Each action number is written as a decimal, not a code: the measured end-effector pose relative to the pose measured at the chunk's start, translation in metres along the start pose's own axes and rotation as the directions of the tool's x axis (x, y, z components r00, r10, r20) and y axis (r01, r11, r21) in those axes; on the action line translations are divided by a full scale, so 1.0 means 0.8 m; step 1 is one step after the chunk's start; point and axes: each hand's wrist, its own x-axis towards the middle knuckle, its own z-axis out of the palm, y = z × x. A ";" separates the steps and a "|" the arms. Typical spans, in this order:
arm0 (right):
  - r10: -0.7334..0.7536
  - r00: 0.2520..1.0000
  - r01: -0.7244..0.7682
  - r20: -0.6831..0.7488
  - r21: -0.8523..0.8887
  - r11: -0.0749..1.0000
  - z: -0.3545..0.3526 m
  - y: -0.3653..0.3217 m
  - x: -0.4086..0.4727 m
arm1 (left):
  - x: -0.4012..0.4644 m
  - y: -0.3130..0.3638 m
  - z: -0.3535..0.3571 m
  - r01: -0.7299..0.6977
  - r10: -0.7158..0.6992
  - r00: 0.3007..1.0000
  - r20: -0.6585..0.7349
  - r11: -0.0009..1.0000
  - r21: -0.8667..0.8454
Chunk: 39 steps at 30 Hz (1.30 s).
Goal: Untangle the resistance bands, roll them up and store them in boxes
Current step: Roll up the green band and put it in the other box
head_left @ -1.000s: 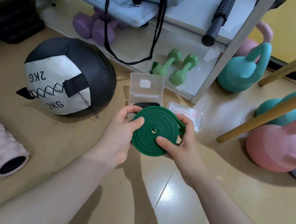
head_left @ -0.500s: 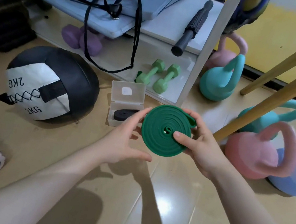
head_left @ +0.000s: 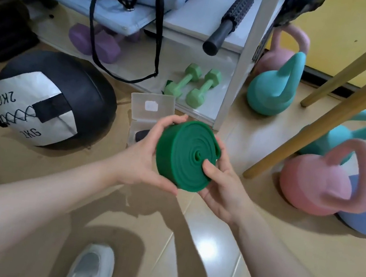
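Now the green resistance band (head_left: 185, 155) is wound into a thick coil and held in the air between both hands, above the tiled floor (head_left: 207, 250) and just in front of the open clear box (head_left: 149, 115), which stands on the floor by the white shelf post (head_left: 245, 59); the left hand (head_left: 143, 156) cups the coil's rim, its fingers (head_left: 173, 120) curled over the top edge and the thumb under the bottom edge; the right hand (head_left: 222, 187) grips the other side, its thumb (head_left: 211, 170) pressed flat on the spiral face near the centre while its other fingers wrap behind.

To do this step well, I judge that both hands should keep squeezing the rim so the layers stay tight; the band's loose outer end shows as a small bulge at the upper right of the coil, and it looks ready to spring open if the grip eases; 1 finger kept over that end while the coil goes down into a box should hold it. A dark roll (head_left: 141, 135) seems already to sit in the clear box, so another box may be needed; I cannot see one here.

The coil's spiral face is tilted toward the camera and a little to the right; its winding axis runs through the centre hole, away from the viewer and to the left, and its widest span lies across that face.
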 end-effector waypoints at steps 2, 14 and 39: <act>0.025 0.999 -0.025 0.030 -0.015 1.000 -0.001 0.009 0.011 | 0.001 -0.019 -0.005 -0.054 0.054 0.998 0.012 0.998 -0.021; -0.060 0.867 -0.371 -0.495 -0.719 0.588 -0.020 0.043 0.086 | 0.013 -0.152 -0.067 0.120 -0.118 0.989 0.091 0.993 -0.013; -0.076 0.985 -0.146 -0.153 -0.518 -0.843 -0.224 0.102 0.218 | 0.076 -0.284 0.028 0.580 -0.597 0.798 -0.082 0.722 0.378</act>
